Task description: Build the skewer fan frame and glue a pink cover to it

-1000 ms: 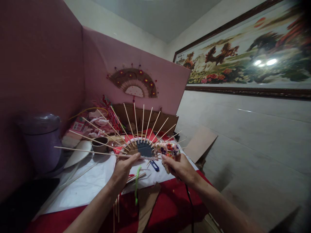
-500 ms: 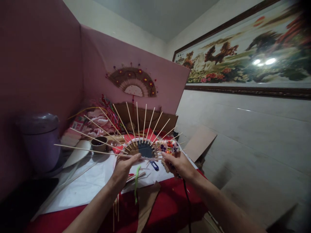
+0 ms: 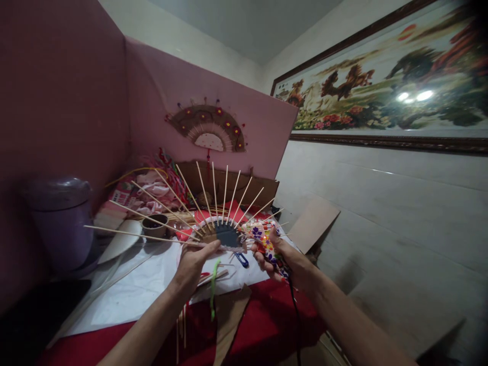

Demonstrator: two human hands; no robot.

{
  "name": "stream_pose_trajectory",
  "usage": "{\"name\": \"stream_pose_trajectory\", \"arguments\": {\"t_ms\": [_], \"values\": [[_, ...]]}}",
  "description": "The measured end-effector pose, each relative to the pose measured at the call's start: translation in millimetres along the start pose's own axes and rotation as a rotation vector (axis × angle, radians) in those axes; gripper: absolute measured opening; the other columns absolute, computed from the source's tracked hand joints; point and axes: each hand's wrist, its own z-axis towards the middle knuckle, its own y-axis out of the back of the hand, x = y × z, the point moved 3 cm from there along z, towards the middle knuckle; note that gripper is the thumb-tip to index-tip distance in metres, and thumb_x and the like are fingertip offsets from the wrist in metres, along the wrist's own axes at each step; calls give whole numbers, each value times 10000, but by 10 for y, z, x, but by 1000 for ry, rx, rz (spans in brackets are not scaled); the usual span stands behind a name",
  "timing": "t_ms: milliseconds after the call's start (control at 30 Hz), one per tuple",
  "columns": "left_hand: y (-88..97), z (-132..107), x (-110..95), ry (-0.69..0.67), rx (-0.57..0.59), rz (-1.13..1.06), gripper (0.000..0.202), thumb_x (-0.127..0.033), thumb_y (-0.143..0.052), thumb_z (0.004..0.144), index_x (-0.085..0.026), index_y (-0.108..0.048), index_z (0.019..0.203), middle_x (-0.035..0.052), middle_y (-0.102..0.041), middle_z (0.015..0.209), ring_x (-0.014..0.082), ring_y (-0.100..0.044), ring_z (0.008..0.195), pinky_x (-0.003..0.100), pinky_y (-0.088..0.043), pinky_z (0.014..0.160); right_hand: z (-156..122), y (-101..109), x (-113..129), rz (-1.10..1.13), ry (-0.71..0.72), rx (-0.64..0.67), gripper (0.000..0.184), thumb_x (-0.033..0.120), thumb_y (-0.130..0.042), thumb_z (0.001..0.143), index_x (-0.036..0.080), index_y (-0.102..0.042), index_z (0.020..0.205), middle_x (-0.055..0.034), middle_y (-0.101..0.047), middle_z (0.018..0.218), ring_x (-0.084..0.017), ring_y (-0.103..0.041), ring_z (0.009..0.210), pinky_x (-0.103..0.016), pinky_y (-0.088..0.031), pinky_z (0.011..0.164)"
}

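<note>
My left hand (image 3: 197, 256) grips the lower left edge of a fan frame (image 3: 227, 237), thumb on its front. The frame has a half-round dark and brown centre with a pale pink rim, and several thin wooden sticks spread out from it like rays. My right hand (image 3: 280, 254) is wrapped around a flower-patterned glue gun (image 3: 266, 238) with a black cord hanging below. The gun's nozzle points left at the right end of the frame's half-round; whether it touches cannot be told. Under the frame lies a blue utility knife (image 3: 241, 259).
A white sheet (image 3: 129, 300) and red cloth (image 3: 267, 315) cover the table, with a cardboard scrap (image 3: 231, 315) and green pipe cleaner (image 3: 214, 290). At left stand a cup (image 3: 155, 225), a white plate (image 3: 121, 239) and a purple bin (image 3: 63, 229). A decorated fan (image 3: 209, 127) hangs behind.
My right hand has moved its grip back along the glue gun, and its thumb has left the frame's right end. The gun's flowered body shows more. My left hand stays in place.
</note>
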Motion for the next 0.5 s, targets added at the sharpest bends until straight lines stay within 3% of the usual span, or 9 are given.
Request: {"name": "stream_pose_trajectory", "arguments": {"t_ms": [367,500], "values": [[8,-19,21,46,27,0,222,-307,-699,612,-95,-719,674,117,-712,680,270,-669,693,378,-529,691,2,42,-1,181,-40,115,630,680,-318,773,117,-596,826,-66,-597,684,-67,-484,446,-134,-358,293],[13,-15,22,38,23,3,220,-305,-706,600,-97,-722,669,114,-711,667,273,-668,689,381,-524,698,12,57,1,197,-42,102,672,689,-258,781,109,-595,829,-84,-611,693,-90,-533,471,-140,-370,291]]}}
